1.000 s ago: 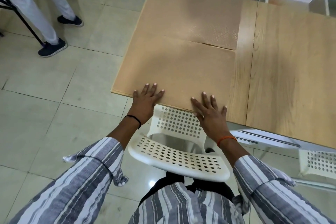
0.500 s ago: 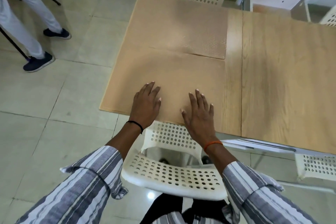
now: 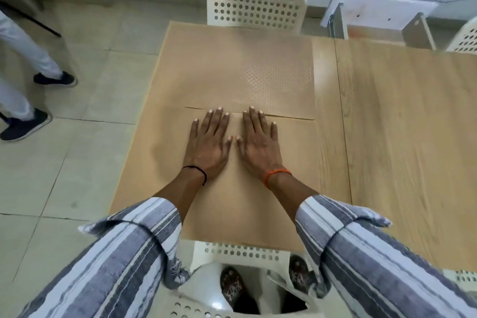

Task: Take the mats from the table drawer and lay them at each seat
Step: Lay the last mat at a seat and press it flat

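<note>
Both hands, left hand [image 3: 208,144] and right hand [image 3: 258,143], lie flat and open, side by side on the near mat [image 3: 232,201]. Fingertips reach its far edge, where the far mat [image 3: 232,70] adjoins on the counter [image 3: 400,124].

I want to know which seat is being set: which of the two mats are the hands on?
The near mat, by the person's own seat: left hand and right hand lie flat on it. The far mat, by the opposite chair, lies untouched.
</note>
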